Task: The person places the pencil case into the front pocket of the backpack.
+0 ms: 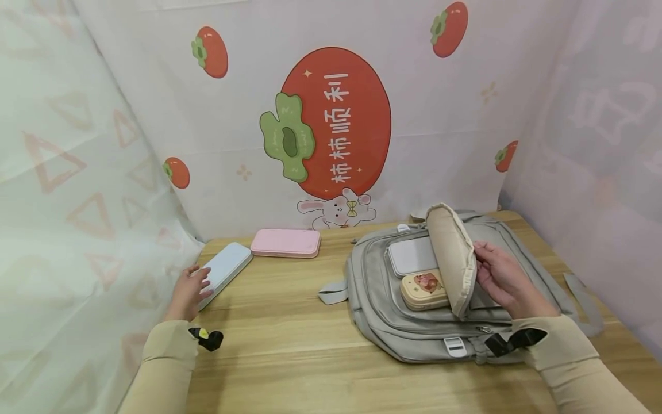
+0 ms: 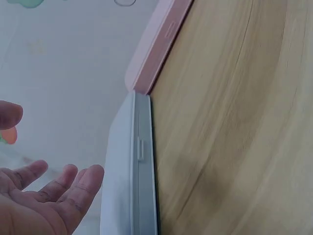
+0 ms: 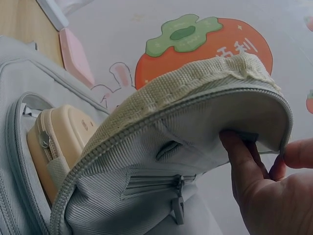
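Note:
My left hand (image 1: 188,292) is beside the light blue case (image 1: 227,265) at the table's left, its fingers loosely spread. In the left wrist view the fingers (image 2: 83,188) stand close to the case's lid, holding nothing; contact is hard to tell. On the right a grey backpack (image 1: 374,328) lies flat with its front pocket unzipped. My right hand (image 1: 501,279) pinches the edge of the raised pocket flap (image 1: 451,256) between thumb and fingers. Inside the pocket are a white case (image 1: 412,255) and a cream zipped case (image 1: 424,290) with a printed picture.
A pink case (image 1: 285,242) lies at the back of the wooden table (image 1: 269,356), its corner by the light blue case. A backpack strap (image 1: 333,292) sticks out leftward. Printed cloth walls (image 1: 243,115) enclose the back and sides.

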